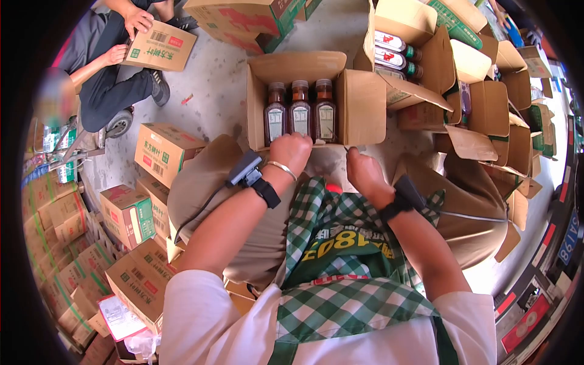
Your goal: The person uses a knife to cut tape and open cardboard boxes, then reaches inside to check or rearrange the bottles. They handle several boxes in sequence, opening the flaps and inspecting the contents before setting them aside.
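An open cardboard box [364,109] stands between my knees, its right flap folded outward. Three dark bottles [300,111] with pale labels and brown caps lie side by side in it. At the box's near edge, just below the bottles, my left hand [291,153] is closed with its fingers curled under; what it grips is hidden. My right hand [366,173] is closed in a pinch near the box's front right corner. A small dark tip shows at its fingers, too small to name.
Open boxes [480,109] crowd the right, one holding bottles [389,59] with white-and-red labels. Closed cartons [164,152] stack at the left. Another person's hands [139,23] hold a carton [161,45] at upper left. A large carton [243,21] stands behind my box.
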A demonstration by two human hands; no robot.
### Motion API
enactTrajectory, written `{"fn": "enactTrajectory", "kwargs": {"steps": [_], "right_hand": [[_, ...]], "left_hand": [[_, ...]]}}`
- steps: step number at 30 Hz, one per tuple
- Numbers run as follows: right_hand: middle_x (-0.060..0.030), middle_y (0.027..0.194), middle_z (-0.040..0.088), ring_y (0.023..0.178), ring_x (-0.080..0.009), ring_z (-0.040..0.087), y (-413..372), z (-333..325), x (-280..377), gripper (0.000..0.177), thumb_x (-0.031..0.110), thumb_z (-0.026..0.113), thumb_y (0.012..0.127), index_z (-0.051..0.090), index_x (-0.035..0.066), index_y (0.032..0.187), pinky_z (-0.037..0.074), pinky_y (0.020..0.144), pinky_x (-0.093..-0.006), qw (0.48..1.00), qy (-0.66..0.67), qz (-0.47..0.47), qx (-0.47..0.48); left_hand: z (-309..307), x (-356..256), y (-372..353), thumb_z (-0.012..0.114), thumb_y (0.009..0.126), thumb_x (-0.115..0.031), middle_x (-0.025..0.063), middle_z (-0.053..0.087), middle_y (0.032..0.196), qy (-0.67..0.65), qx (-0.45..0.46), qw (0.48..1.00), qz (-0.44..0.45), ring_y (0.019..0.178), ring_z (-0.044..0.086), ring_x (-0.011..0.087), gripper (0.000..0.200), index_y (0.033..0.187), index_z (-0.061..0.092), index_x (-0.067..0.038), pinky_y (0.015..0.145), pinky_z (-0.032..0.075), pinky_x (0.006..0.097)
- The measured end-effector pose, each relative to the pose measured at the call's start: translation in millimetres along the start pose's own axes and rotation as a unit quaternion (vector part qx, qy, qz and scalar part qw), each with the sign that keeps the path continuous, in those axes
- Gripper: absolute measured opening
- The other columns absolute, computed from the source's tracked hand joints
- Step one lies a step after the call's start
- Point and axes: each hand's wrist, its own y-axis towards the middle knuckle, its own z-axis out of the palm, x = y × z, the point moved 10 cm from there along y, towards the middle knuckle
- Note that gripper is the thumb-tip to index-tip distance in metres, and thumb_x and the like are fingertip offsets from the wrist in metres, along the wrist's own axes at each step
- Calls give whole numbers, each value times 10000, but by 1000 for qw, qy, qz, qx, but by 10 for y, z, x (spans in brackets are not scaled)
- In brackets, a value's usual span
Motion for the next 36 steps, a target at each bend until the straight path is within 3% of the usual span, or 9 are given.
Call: {"fn": "enactTrajectory", "kwargs": {"steps": [9, 13, 18, 23, 25, 28, 31, 33, 36], "right_hand": [[-241, 679, 601, 636, -426, 590, -11, 396, -263, 136, 140, 444, 865, 458, 4, 858, 462, 578, -523, 999, 44, 9, 2], [-219, 710, 585, 669, -425, 572, -58, 241, -257, 112, 159, 487, 890, 450, 54, 879, 438, 574, -514, 994, 83, -40, -63], [-215, 732, 597, 697, -428, 573, -138, -60, -348, 133, 182, 489, 886, 450, 54, 876, 436, 607, -518, 999, 30, -23, -15], [-248, 748, 618, 747, -458, 587, -352, -509, -1084, 118, 155, 444, 898, 498, 50, 897, 448, 648, -547, 978, 34, 187, -86], [-209, 698, 623, 644, -397, 612, -395, -704, -1099, 163, 185, 460, 921, 499, 37, 864, 472, 586, -490, 974, 1, 157, -161], [-103, 599, 591, 466, -190, 566, -414, -570, -1218, 212, 200, 473, 941, 482, 15, 839, 458, 470, -328, 925, 270, 234, -129], [-108, 607, 600, 470, -206, 575, -246, -509, -978, 218, 196, 459, 949, 484, 13, 833, 461, 473, -335, 915, 314, 211, -141], [-104, 610, 610, 473, -194, 584, -186, -543, -776, 207, 185, 459, 952, 486, 15, 837, 462, 470, -334, 903, 348, 199, -155], [-110, 618, 620, 482, -227, 595, -95, -612, -568, 181, 174, 476, 945, 492, 26, 842, 461, 469, -350, 894, 374, 178, -172]], "left_hand": [[86, 64, 96, 660, 755, -220, 106, 584, 795, -78, 99, 991, 49, 785, 599, 315, 159, 806, 613, -77, 662, 496, 426], [25, 189, -44, 680, 745, -242, 109, 579, 774, -88, 47, 994, -37, 752, 597, 314, 167, 811, 628, -98, 649, 488, 423], [24, 345, -117, 711, 720, -319, 112, 604, 757, -127, 42, 976, -171, 722, 603, 317, 248, 805, 652, -94, 613, 470, 423], [-38, 480, -227, 725, 715, -325, 146, 652, 830, -175, 3, 935, -309, 778, 622, 345, 301, 874, 667, -76, 668, 486, 419], [-63, 602, -246, 726, 719, -313, 160, 665, 857, -200, -18, 909, -366, 799, 631, 349, 315, 901, 671, -62, 697, 493, 412], [-39, 773, -185, 692, 753, -251, 186, 675, 901, -275, -60, 844, -457, 840, 655, 322, 323, 951, 662, 1, 746, 499, 380], [-255, 456, 550, 592, 754, -121, 237, 638, 883, -300, -154, 854, -397, 864, 611, 405, 205, 910, 646, 0, 744, 484, 447], [-307, 144, 926, 605, 741, -87, 286, 597, 1016, -222, 18, 889, -400, 953, 599, 408, 393, 1082, 533, 94, 843, 486, 434], [-1164, -341, 1181, 568, 822, -122, 235, 613, 1011, -184, -38, 967, -172, 988, 577, 386, 274, 1049, 559, 30, 851, 466, 443]]}}
